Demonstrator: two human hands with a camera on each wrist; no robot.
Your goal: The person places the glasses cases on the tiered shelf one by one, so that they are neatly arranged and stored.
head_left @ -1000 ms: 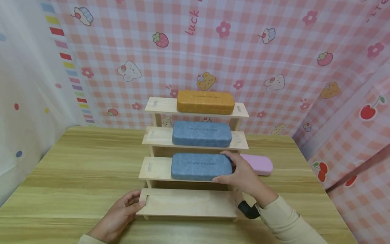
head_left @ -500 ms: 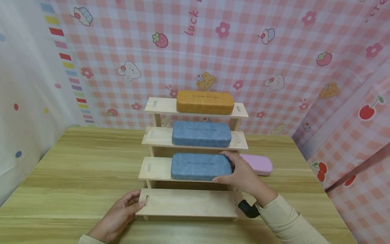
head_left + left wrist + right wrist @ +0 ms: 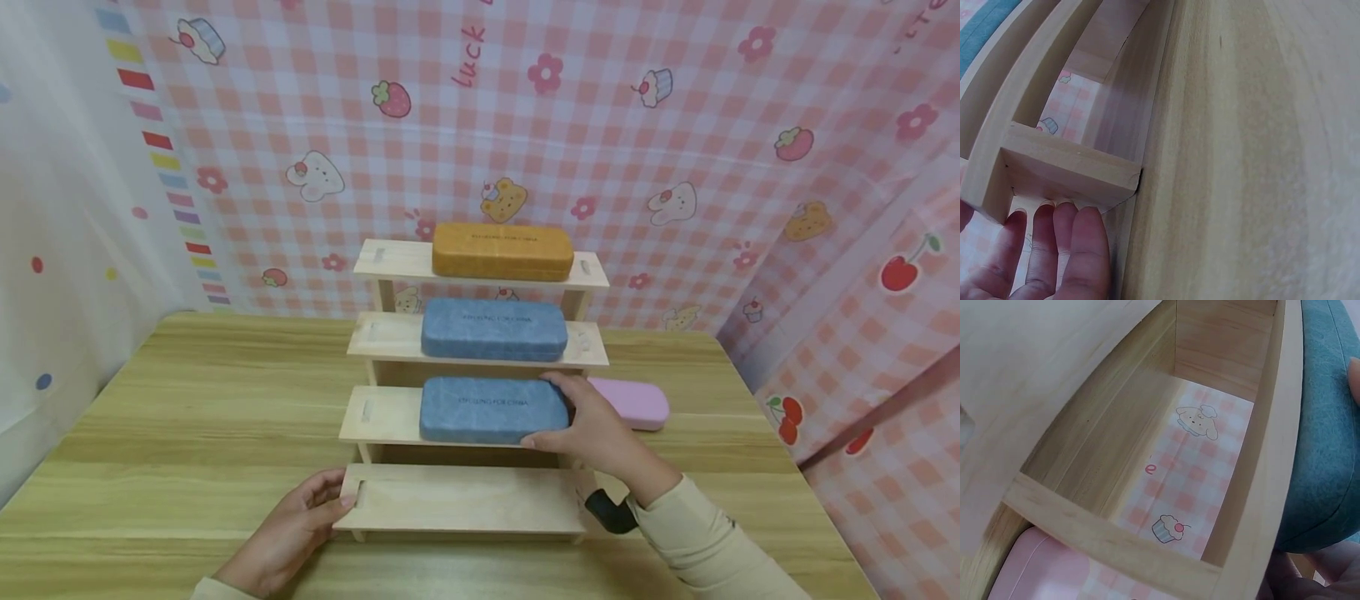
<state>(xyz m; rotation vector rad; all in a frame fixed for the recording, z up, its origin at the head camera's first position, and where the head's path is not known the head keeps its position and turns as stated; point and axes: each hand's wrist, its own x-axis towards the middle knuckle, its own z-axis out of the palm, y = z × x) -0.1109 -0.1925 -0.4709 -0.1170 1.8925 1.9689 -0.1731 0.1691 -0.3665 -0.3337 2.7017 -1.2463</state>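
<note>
A light wooden stepped stand (image 3: 465, 500) rises in several tiers on the table. At the left end of its lowest step, my left hand (image 3: 296, 529) grips the board, thumb on top; the left wrist view shows the fingers (image 3: 1085, 250) against the wood from below. My right hand (image 3: 600, 429) holds the right end of a blue glasses case (image 3: 487, 408) lying on the second step, thumb at the front and fingers behind. Another blue glasses case (image 3: 493, 329) lies one tier higher. The top tier bears an orange glasses case (image 3: 501, 252).
Behind the right hand, a pink glasses case (image 3: 637, 404) lies on the wood-grain table (image 3: 187, 417), right of the stand. A checked pink cloth (image 3: 262, 108) hangs at the back and right. A white cloth (image 3: 67, 183) hangs at the left. The right wrist wears a black band (image 3: 611, 512).
</note>
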